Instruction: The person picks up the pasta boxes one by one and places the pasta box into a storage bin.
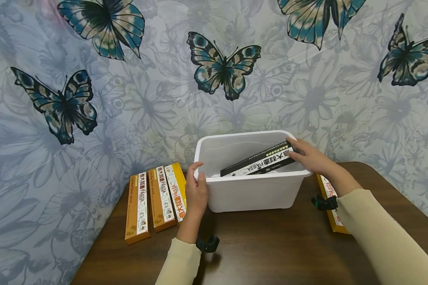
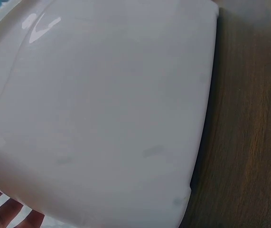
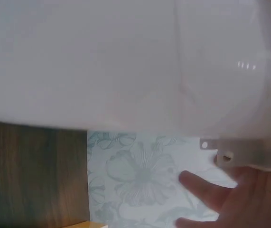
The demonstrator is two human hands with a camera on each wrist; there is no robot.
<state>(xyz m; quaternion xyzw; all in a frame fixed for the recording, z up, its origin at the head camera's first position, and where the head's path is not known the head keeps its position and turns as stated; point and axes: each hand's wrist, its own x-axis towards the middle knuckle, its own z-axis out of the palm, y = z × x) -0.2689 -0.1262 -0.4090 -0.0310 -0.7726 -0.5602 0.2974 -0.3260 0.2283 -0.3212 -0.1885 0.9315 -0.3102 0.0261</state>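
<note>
A white plastic bin [image 1: 251, 194] stands on the brown table near the wall. Inside it a black pasta box [image 1: 260, 160] lies at a slant, right end higher, its lower left end partly behind the front rim. My right hand [image 1: 308, 156] reaches over the bin's right rim and pinches the box's right end between thumb and finger. Other fingers [image 3: 204, 190] of that hand stick out loosely beside the rim in the right wrist view. My left hand [image 1: 197, 190] grips the bin's left front rim; its fingertips [image 2: 7, 211] show at the rim in the left wrist view.
Left of the bin lie an orange-brown pasta box [image 1: 131, 213], a second orange-brown box [image 1: 157, 206] and a yellow one [image 1: 180, 178]. Another yellow box [image 1: 337, 221] lies to the right, partly under my right forearm. Butterfly-patterned wall covering [image 1: 146, 107] rises behind the table.
</note>
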